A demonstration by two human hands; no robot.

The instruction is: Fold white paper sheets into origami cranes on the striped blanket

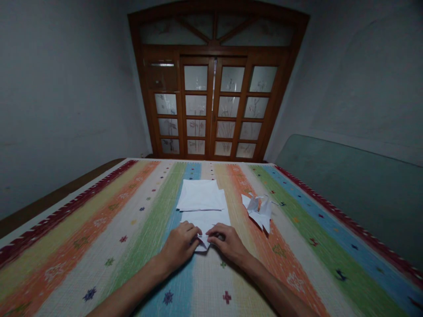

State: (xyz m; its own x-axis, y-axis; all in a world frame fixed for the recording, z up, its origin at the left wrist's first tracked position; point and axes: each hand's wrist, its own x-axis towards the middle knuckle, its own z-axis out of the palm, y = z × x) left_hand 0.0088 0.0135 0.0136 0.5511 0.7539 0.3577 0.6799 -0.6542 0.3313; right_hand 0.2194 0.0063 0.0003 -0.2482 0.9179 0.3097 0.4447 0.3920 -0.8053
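Note:
My left hand (pixel 180 245) and my right hand (pixel 228 243) meet at the near end of a white paper sheet (pixel 205 221), pinching its folded, pointed tip between their fingers. Just beyond that sheet lies a small stack of white paper (pixel 201 195), which neither hand touches. To the right, a crumpled or folded piece of white paper (pixel 259 212) with grey markings rests apart from my right hand. Part of the near sheet is hidden under my fingers.
A striped, multicoloured woven blanket (pixel 99 246) covers the surface under everything. A wooden door with frosted glass panes (pixel 211 105) stands beyond its far edge. A green-tinted panel (pixel 350 189) rises along the right side, and grey walls flank the door.

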